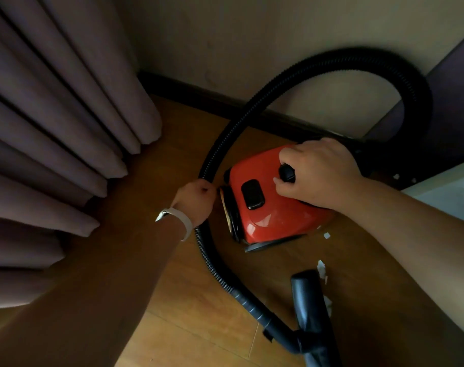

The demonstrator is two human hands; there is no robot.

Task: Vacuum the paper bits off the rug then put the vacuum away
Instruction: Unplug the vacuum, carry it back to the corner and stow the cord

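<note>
A red canister vacuum [265, 207] sits on the wooden floor near the wall. My right hand [318, 173] grips its black carry handle [287, 172] on top. My left hand [196, 200] holds the black ribbed hose [318, 62], which loops up against the wall and back down past my wrist to the black wand and floor nozzle [309, 313] at the lower right. A few white paper bits [321, 268] lie on the floor beside the nozzle. No rug shows in this view.
Mauve pleated curtains [53, 128] hang down the left side to the floor. A beige wall with a dark baseboard [199, 94] runs behind the vacuum. Dark furniture [453, 115] and a pale surface [450, 197] stand at the right.
</note>
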